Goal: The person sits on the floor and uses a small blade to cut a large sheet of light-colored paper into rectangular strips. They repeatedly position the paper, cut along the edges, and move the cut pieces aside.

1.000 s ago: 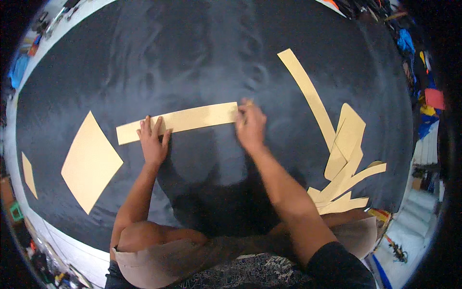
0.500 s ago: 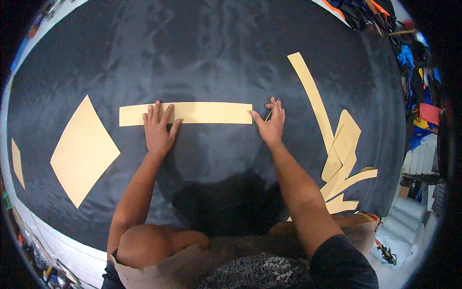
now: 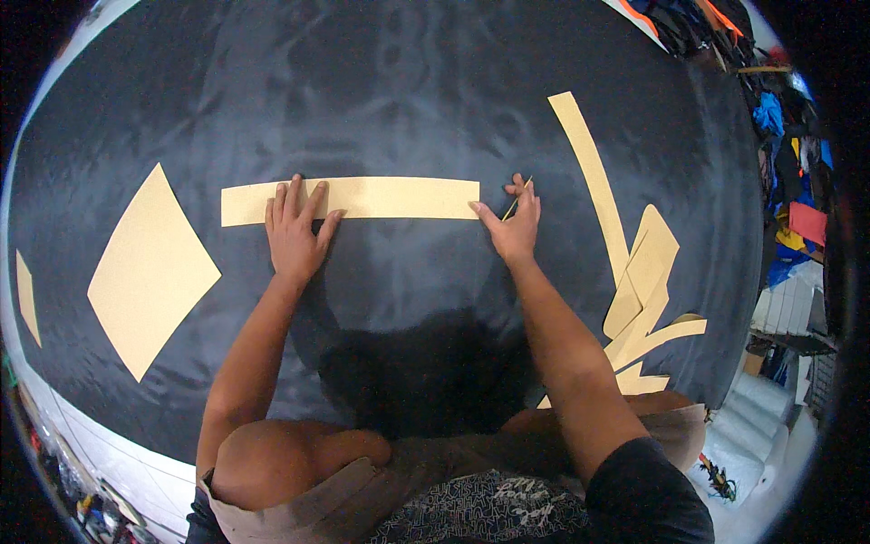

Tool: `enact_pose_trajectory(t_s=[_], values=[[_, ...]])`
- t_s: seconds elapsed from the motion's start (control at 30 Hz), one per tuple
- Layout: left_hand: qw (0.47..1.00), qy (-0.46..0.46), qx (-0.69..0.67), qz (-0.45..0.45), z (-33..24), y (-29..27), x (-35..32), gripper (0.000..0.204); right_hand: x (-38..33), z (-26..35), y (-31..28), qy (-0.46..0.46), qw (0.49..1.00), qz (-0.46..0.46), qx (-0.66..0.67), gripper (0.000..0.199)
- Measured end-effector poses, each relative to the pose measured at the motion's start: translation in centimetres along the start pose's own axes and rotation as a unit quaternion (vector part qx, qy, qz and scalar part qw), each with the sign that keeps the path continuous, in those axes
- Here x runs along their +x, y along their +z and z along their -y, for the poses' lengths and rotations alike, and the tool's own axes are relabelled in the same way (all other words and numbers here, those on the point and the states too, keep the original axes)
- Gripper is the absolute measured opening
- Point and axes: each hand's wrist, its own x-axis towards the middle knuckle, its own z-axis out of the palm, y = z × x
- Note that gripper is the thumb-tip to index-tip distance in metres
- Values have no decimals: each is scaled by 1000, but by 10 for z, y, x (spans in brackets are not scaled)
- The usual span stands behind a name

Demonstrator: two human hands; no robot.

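Observation:
A long cream-coloured paper strip (image 3: 399,198) lies crosswise on a black fabric sheet (image 3: 408,100). My left hand (image 3: 297,231) rests flat on its left part, fingers spread. At the strip's right end, my right hand (image 3: 515,225) has its thumb at the corner. A thin yellow stick (image 3: 517,201), pencil-like, is held in the fingers of that hand; its exact kind is too small to tell.
To the left lie a large cream diamond-shaped piece (image 3: 154,272) and a narrow piece (image 3: 28,297). A curved strip (image 3: 594,177) and a pile of cut pieces (image 3: 648,263) lie right. Heaped coloured materials (image 3: 788,218) border the sheet's right edge.
The whole view has shifted slightly, so the strip and diamond appear a little higher. Both hands keep their places on the strip, and the stick stays in my right hand.

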Motion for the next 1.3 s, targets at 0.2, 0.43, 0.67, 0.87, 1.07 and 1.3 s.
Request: enact_pose_trajectory(t_s=[0.2, 0.43, 0.67, 0.87, 1.07, 1.3], values=[[1000, -2, -14, 8, 3, 3, 0, 56, -1, -1, -1, -4, 1000, -4, 9, 103], [1000, -6, -18, 17, 4, 4, 0, 56, -3, 3, -2, 15, 1000, 8, -1, 104], [997, -6, -70, -21, 9, 0, -1, 59, -1, -12, 6, -33, 999, -11, -1, 101], [990, -97, -50, -86, 32, -12, -19, 51, -1, -6, 5, -14, 1000, 8, -12, 93], [990, -101, -32, -96, 40, -11, -22, 54, -3, -14, 11, -34, 999, 6, 31, 67], [989, -113, -51, -82, 44, -4, -19, 55, -9, -14, 10, -41, 999, 5, -18, 75]])
